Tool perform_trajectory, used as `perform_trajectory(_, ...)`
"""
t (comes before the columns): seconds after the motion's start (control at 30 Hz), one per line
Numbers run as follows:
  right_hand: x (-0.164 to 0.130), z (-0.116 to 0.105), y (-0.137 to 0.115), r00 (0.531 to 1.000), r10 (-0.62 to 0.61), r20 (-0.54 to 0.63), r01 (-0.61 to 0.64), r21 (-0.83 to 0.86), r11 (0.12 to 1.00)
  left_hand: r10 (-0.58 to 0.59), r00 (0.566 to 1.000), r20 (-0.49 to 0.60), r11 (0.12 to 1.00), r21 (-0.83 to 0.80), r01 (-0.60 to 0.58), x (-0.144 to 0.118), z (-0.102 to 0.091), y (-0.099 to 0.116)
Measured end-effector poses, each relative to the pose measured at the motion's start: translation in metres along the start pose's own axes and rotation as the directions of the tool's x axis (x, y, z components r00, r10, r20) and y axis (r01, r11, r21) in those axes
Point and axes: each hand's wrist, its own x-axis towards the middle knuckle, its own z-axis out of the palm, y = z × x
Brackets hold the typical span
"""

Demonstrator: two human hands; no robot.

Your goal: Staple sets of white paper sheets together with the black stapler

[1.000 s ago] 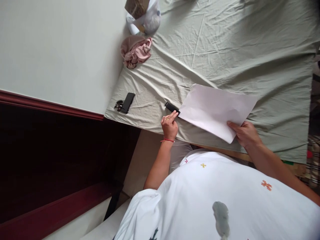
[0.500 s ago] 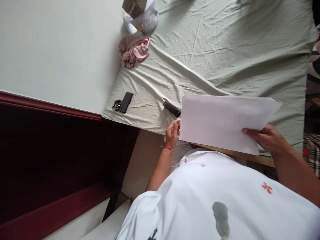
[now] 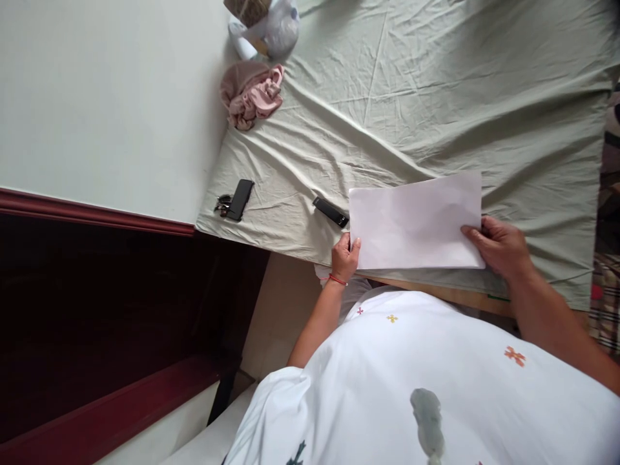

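Observation:
A blank white sheet of paper, possibly more than one layer, is held up over the near edge of the cloth-covered table. My left hand, with a red string at the wrist, grips its lower left corner, thumb on the front face. At the right edge, my right hand pinches the paper with its thumb in front; the other fingers are mostly behind. Just left of the paper lies a black stapler-like object, near my left hand.
A black phone-like object lies beside small keys at the table's left corner. Further back are a crumpled pink cloth and a whitish plastic bag. Wrinkled pale green cloth covers the table; a white wall borders it.
My right hand has moved left and slightly up, bringing the paper's right edge upright. My left hand has shifted right and now has its thumb over the paper's front.

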Motion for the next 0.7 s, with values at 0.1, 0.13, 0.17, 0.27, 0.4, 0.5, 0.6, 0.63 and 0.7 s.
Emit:
perform_trajectory(0.1, -0.004, 0.003, 0.006, 0.981, -0.168, -0.102, 0.134, -0.276, 0.952, 0.027, 0.999, -0.037, 0.998, 0.060, -0.025, -0.003, 0.004, 0.002)
perform_trajectory(0.13, -0.006, 0.005, 0.008, 0.968, -0.213, -0.135, 0.158, -0.334, 0.929, 0.032, 0.998, -0.045, 0.996, 0.086, -0.028, -0.003, 0.004, 0.002)
perform_trajectory(0.17, -0.006, 0.006, 0.010, 0.956, -0.245, -0.161, 0.171, -0.371, 0.913, 0.038, 0.998, -0.050, 0.992, 0.119, -0.032, -0.004, 0.005, 0.001)
perform_trajectory(0.27, -0.005, 0.009, 0.016, 0.935, -0.290, -0.205, 0.186, -0.415, 0.891, 0.074, 0.996, -0.041, 0.968, 0.242, -0.062, -0.005, 0.007, -0.003)
perform_trajectory(0.4, 0.002, 0.009, 0.019, 0.929, -0.297, -0.218, 0.169, -0.464, 0.869, 0.156, 0.988, -0.006, 0.928, 0.344, -0.145, -0.005, 0.009, -0.009)
perform_trajectory(0.5, 0.007, 0.006, 0.021, 0.929, -0.305, -0.211, 0.166, -0.498, 0.851, 0.194, 0.981, -0.006, 0.903, 0.393, -0.176, -0.006, 0.009, -0.012)
perform_trajectory(0.6, 0.010, 0.003, 0.024, 0.937, -0.295, -0.188, 0.169, -0.494, 0.853, 0.217, 0.976, -0.005, 0.884, 0.426, -0.194, -0.006, 0.010, -0.014)
perform_trajectory(0.63, 0.010, 0.003, 0.025, 0.935, -0.297, -0.192, 0.173, -0.485, 0.857, 0.224, 0.975, -0.001, 0.881, 0.428, -0.202, -0.006, 0.010, -0.015)
perform_trajectory(0.7, 0.011, 0.003, 0.029, 0.927, -0.307, -0.214, 0.184, -0.455, 0.872, 0.237, 0.972, 0.003, 0.880, 0.423, -0.216, -0.006, 0.011, -0.017)
